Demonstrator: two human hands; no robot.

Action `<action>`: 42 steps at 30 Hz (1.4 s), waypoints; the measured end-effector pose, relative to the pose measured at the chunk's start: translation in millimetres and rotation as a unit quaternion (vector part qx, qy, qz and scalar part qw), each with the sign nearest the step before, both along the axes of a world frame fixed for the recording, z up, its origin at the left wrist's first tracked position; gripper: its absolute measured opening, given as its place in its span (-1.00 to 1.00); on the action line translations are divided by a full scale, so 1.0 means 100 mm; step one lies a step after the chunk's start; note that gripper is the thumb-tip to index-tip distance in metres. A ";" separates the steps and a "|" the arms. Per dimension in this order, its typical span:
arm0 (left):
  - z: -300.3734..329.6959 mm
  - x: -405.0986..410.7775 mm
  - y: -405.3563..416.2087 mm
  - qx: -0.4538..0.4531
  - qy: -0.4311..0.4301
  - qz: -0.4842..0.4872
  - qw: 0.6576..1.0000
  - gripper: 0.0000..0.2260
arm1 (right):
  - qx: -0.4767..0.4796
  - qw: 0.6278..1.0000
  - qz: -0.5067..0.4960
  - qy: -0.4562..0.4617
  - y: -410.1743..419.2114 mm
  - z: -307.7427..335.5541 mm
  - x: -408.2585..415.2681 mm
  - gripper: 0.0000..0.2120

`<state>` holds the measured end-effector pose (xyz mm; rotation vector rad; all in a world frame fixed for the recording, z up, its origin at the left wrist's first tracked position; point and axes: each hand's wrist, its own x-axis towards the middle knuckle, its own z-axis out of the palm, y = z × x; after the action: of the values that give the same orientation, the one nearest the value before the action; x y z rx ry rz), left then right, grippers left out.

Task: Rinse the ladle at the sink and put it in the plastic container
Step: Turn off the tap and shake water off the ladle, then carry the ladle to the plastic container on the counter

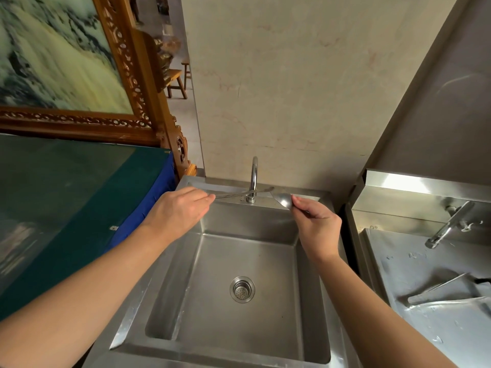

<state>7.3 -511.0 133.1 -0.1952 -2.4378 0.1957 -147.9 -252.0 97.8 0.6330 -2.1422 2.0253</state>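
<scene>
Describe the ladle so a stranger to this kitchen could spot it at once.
Find the square steel sink with the round drain. At its back rim stands a curved faucet, and the ladle is held across it between the left hand and right hand. Unlike the fixed faucet, it is a thin handle ending in a shiny bowl.

Counting around the sink (pixel 240 264): one basin, one drain strainer (pixel 242 289) sitting in its floor, one faucet (pixel 253 179) standing at its back rim. Two hands showing above it, left hand (pixel 178 212) and right hand (pixel 317 225), sharing one ladle (pixel 284 200). Right of the sink: one second faucet (pixel 451 224). Behind-left: one wooden stool (pixel 175 83) showing.
</scene>
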 end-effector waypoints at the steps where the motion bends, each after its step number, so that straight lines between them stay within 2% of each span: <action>1: 0.01 0.00 0.00 -0.002 0.004 -0.001 1.000 -0.85 | -0.002 1.000 0.002 0.005 0.01 0.01 0.00 -0.79; 5: 0.04 0.01 0.04 0.026 0.032 0.004 0.999 -0.89 | 0.002 1.000 -0.005 0.003 0.02 0.03 0.00 -0.80; 9: 0.10 0.03 0.05 0.170 0.025 0.029 0.985 -0.92 | 0.008 0.998 -0.011 -0.065 0.00 0.06 0.04 -0.80; 12: 0.12 0.05 0.00 0.308 -0.017 0.070 0.949 -0.84 | 0.030 0.993 -0.013 -0.116 0.01 0.10 0.07 -0.86; 15: 0.13 0.11 -0.08 0.444 -0.056 0.106 0.888 -0.82 | 0.001 0.981 -0.005 -0.192 0.01 0.17 0.18 -0.89; 17: 0.11 0.15 -0.13 0.541 -0.086 0.126 0.827 -0.84 | -0.013 0.968 -0.014 -0.251 0.02 0.22 0.27 -0.93; 18: 0.10 0.17 -0.15 0.610 -0.098 0.123 0.777 -0.83 | -0.008 0.961 -0.022 -0.275 0.03 0.23 0.32 -0.95; 20: 0.07 0.22 -0.19 0.747 -0.117 0.093 0.647 -0.80 | 0.016 0.946 -0.038 -0.320 0.07 0.20 0.41 -0.94; 22: 0.07 0.29 -0.17 0.837 -0.129 0.046 0.530 -0.79 | 0.021 0.932 -0.047 -0.359 0.13 0.15 0.51 -0.91; 24: 0.07 0.35 -0.11 0.877 -0.134 0.014 0.461 -0.81 | 0.012 0.921 -0.048 -0.386 0.22 0.11 0.60 -0.89; 26: 0.08 0.40 -0.01 0.893 -0.145 -0.009 0.425 -0.83 | 0.006 0.917 -0.055 -0.396 0.32 0.08 0.67 -0.88; 30: 0.13 0.43 0.22 0.899 -0.184 -0.044 0.394 -0.82 | 0.007 0.915 -0.082 -0.396 0.56 0.06 0.79 -0.90; 33: 0.17 0.41 0.42 0.901 -0.207 -0.077 0.373 -0.73 | 0.004 0.912 -0.091 -0.400 0.80 0.09 0.87 -0.90; 36: 0.19 0.34 0.70 0.895 -0.229 -0.103 0.368 -0.63 | 0.012 0.913 -0.096 -0.397 1.13 0.13 0.90 -0.83; 42: 0.26 0.19 1.47 0.886 -0.257 -0.124 0.365 -0.66 | 0.019 0.916 -0.103 -0.388 1.95 0.21 0.85 -0.92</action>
<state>26.8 -364.1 159.2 0.4387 -1.5667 -2.7835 -62.4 -56.9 118.6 -0.4895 -2.4704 2.3540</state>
